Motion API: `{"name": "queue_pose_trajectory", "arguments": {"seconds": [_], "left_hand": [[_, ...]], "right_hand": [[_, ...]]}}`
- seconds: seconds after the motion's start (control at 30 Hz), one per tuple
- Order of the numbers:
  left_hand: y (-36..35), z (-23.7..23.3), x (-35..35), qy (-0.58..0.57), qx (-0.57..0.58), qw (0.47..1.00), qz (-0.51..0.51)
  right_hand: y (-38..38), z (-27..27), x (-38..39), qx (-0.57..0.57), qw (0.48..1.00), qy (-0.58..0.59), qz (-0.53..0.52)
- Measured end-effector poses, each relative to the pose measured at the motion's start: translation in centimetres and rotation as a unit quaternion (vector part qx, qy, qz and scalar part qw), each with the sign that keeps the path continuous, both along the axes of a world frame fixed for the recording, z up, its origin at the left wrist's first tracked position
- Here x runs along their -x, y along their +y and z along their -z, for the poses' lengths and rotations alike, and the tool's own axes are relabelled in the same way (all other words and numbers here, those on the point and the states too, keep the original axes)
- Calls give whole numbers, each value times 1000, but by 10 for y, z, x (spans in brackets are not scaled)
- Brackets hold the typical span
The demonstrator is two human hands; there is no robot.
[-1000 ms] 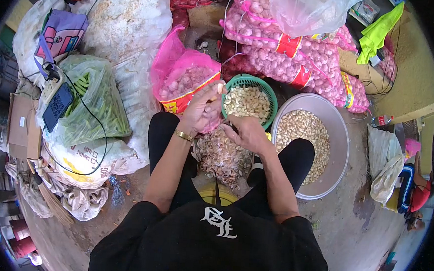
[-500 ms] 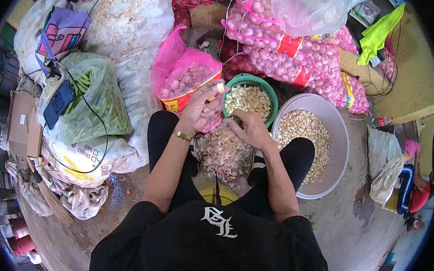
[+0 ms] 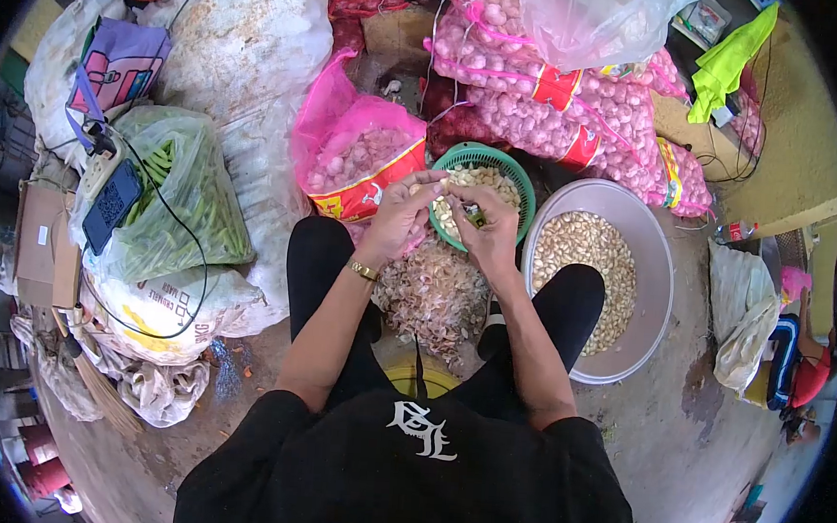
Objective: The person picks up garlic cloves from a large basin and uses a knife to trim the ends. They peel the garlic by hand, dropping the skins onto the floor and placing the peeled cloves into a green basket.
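Observation:
My left hand, with a gold band at the wrist, is closed in a pinch on a pale garlic clove. My right hand meets it from the other side, its fingers closed round a small dark and yellowish thing whose kind I cannot make out. Both hands are above the near edge of a green basket of peeled cloves. Below them lies a heap of papery garlic skins. An open pink mesh bag of garlic stands beside my left hand.
To the right is a large pale tub of cloves in liquid. Full garlic sacks are piled at the back. On the left are a plastic bag of green pods, a phone with a cable, and white sacks.
My hands have come together over the basket's near edge. The left moved slightly right with the clove, and the right rose to meet it.

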State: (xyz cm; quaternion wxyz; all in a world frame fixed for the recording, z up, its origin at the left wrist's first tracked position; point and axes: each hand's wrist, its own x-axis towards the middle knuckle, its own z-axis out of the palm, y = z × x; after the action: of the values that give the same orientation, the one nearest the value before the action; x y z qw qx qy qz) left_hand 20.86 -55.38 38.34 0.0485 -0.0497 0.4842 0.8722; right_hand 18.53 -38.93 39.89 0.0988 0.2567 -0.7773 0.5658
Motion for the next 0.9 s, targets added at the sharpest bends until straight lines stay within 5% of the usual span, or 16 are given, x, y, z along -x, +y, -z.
{"name": "queue_pose_trajectory", "arguments": {"seconds": [0.63,0.9], "left_hand": [[15,5,2,-8,20,998,-59],[16,9,3,14,25,1000,-11]], "right_hand": [[-1,7,4,13,1000,17,22],[-1,-1,5,-11,991,-104,88]]}}
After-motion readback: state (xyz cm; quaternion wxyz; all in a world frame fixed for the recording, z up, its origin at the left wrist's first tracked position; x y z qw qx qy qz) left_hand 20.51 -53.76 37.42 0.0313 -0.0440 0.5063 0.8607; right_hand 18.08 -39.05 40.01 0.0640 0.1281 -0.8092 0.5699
